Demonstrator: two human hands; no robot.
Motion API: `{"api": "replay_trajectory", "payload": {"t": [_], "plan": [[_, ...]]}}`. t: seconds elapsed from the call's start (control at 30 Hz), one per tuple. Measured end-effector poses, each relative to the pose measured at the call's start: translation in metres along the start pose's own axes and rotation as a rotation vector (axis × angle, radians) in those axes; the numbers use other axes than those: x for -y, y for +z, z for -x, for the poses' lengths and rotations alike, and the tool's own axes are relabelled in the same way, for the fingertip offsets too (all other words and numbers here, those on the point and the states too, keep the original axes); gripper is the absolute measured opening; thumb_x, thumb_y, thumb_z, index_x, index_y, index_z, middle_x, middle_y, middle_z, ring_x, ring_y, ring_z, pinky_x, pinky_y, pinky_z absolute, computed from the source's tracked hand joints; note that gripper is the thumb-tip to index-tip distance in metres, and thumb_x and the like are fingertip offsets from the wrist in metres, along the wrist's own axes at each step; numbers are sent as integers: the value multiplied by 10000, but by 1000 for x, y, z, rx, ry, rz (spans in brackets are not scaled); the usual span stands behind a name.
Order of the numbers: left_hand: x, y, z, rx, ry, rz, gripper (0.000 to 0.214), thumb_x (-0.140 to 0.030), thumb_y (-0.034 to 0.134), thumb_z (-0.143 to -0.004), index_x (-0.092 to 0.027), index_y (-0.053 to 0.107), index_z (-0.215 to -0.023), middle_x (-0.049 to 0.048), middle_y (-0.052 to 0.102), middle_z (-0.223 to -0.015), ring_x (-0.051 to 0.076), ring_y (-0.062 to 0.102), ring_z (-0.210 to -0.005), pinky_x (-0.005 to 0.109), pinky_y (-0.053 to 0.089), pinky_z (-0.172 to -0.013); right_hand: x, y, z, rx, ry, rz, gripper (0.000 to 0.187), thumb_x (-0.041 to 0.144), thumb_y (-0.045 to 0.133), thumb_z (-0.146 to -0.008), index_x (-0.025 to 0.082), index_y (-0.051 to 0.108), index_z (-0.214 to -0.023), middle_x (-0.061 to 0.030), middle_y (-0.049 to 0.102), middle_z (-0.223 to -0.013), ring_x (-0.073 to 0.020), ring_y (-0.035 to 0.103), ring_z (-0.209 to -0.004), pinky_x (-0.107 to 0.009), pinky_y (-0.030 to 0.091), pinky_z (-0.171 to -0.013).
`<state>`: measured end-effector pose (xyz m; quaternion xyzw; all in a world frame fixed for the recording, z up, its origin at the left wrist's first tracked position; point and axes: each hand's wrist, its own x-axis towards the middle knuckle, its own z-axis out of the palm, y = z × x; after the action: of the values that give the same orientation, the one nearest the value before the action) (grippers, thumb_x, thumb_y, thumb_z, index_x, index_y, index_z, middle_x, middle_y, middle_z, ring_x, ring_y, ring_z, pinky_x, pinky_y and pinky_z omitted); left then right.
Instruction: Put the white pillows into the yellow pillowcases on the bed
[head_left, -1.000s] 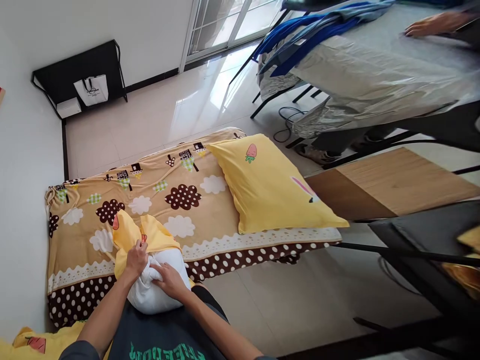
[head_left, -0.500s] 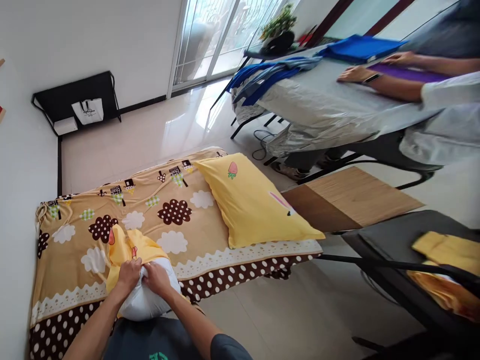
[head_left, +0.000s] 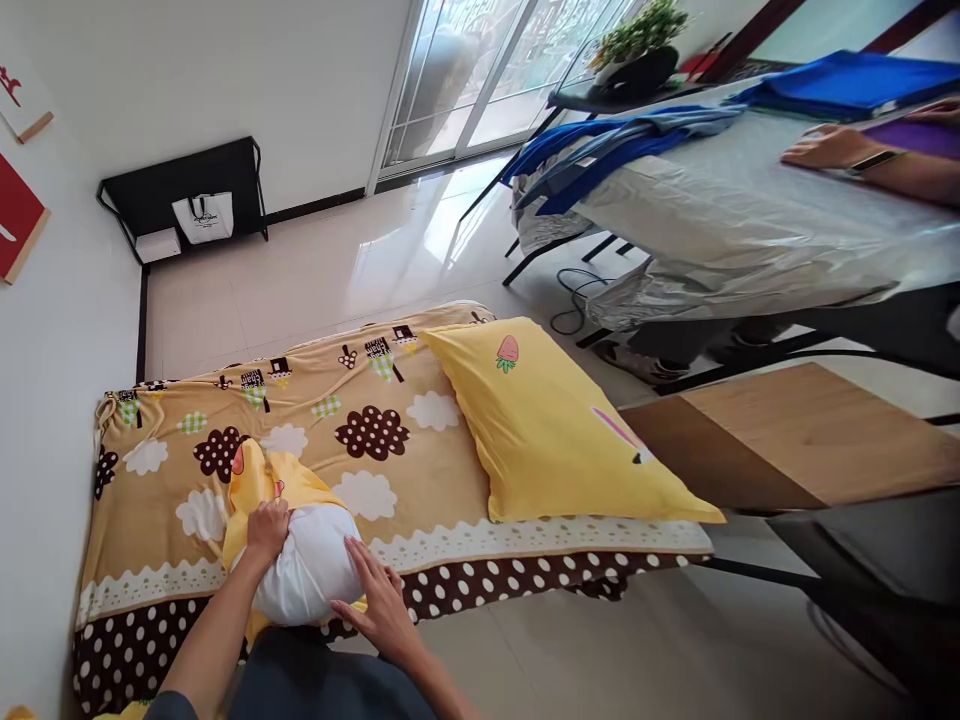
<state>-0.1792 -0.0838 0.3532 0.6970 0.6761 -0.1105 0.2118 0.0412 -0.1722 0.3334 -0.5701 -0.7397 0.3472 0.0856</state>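
A white pillow (head_left: 311,565) sits partly inside a yellow pillowcase (head_left: 251,490) at the near side of a bed. My left hand (head_left: 268,530) is closed on the gathered edge of the pillowcase, above the pillow. Against the right side of the white pillow rests my right hand (head_left: 379,605), its fingers spread. Farther right on the bed lies a filled yellow pillow (head_left: 547,430) with a strawberry print. Beneath everything is a tan bedsheet (head_left: 277,520) with cloud prints and a brown dotted border.
Right of the bed stands a wooden board (head_left: 810,430) beside a dark chair (head_left: 885,570). Behind it, a plastic-covered table (head_left: 720,220) holds blue cloths (head_left: 847,85), and a co-worker's hand (head_left: 832,148) rests there. A black folding stand (head_left: 187,185) leans by the far wall.
My right hand has let go of the pillowcase edge and moved right and down onto the pillow's side, fingers opening. My left hand keeps its hold. The view has turned left.
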Motion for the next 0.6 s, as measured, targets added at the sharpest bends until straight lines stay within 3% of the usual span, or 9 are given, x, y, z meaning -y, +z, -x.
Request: {"api": "replay_trajectory", "payload": {"t": [0.1, 0.27, 0.43, 0.6], "plan": [[5, -4, -15, 5, 5, 43, 307, -341, 367, -959, -192, 628, -896, 65, 704, -948, 191, 631, -899, 264, 368, -696, -6, 4, -27, -15, -68, 14, 797, 655, 477, -845, 209, 317, -1486, -162, 392, -1502, -334, 322, -1398, -520, 270, -1093], [27, 1, -44, 44, 61, 93, 225, -291, 486, -875, -202, 584, -693, 6, 684, -736, 150, 597, -687, 245, 284, -593, -11, 31, -84, -90, -245, -77, 562, 537, 438, -922, 202, 477, -1372, -144, 650, -1146, -280, 598, -1074, -409, 452, -919], [45, 14, -81, 4, 35, 25, 332, -298, 350, -934, -190, 525, -674, -5, 636, -682, 117, 537, -639, 220, 295, -590, -9, 75, -109, 36, -169, -106, 352, 418, 362, -968, 219, 615, -1111, -91, 686, -932, -250, 641, -859, -343, 457, -744], [46, 22, -112, -44, 38, -70, 374, -319, 284, -963, -187, 514, -700, 8, 616, -707, 116, 528, -653, 221, 328, -621, -7, 74, -157, 224, -12, -67, 277, 334, 407, -942, 222, 631, -1060, -100, 720, -917, -244, 674, -838, -310, 429, -701]]}}
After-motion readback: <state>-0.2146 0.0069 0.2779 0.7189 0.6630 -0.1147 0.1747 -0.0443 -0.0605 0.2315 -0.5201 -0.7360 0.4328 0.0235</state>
